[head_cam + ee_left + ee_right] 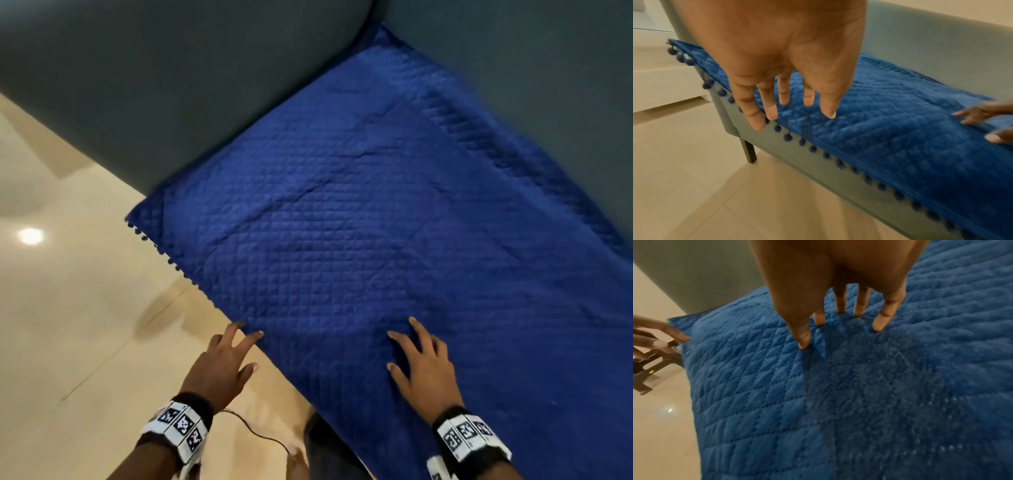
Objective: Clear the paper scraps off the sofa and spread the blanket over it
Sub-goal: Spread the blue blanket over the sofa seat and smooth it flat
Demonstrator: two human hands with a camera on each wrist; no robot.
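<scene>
A blue quilted blanket (359,212) lies spread flat over the seat of the grey sofa (144,78), its pom-pom fringe (813,148) hanging along the front edge. My left hand (236,346) hovers at that front edge with straight, spread fingers (768,108), the tips at the fringe. My right hand (411,349) lies palm down on the blanket, its spread fingertips (881,322) pressing into the fabric. Neither hand holds anything. No paper scraps show in any view.
Pale glossy floor tiles (68,308) lie left of the sofa. The grey backrest (548,85) and armrest border the blanket. A thin black cable (260,435) runs over the floor by my wrist. A dark sofa leg (749,151) stands at the corner.
</scene>
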